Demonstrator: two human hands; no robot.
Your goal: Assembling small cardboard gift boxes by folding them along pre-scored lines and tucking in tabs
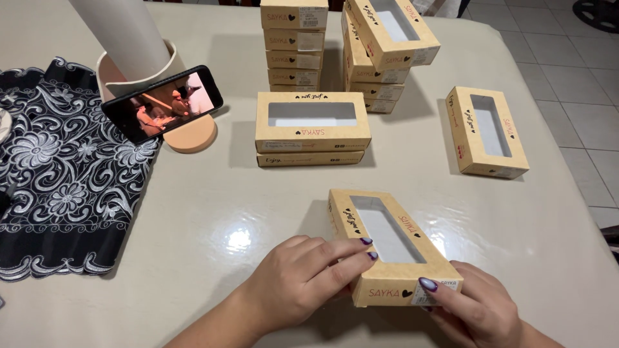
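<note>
At the far left of the table (pixel 193 212) we see a black lace cloth (pixel 61 174), then a phone (pixel 161 103) leaning on a peach stand (pixel 190 132). Near us, our left hand (pixel 300 283) lies on the left side of a tan window box (pixel 387 248), fingers (pixel 348 248) together and touching its top edge. Farther off sit two stacked boxes (pixel 313 129) and taller box piles (pixel 335 48). Our right hand (pixel 474 309) grips the box's near right corner, thumb on top, fingers clamped around it. A single box (pixel 487 132) lies at the right.
</note>
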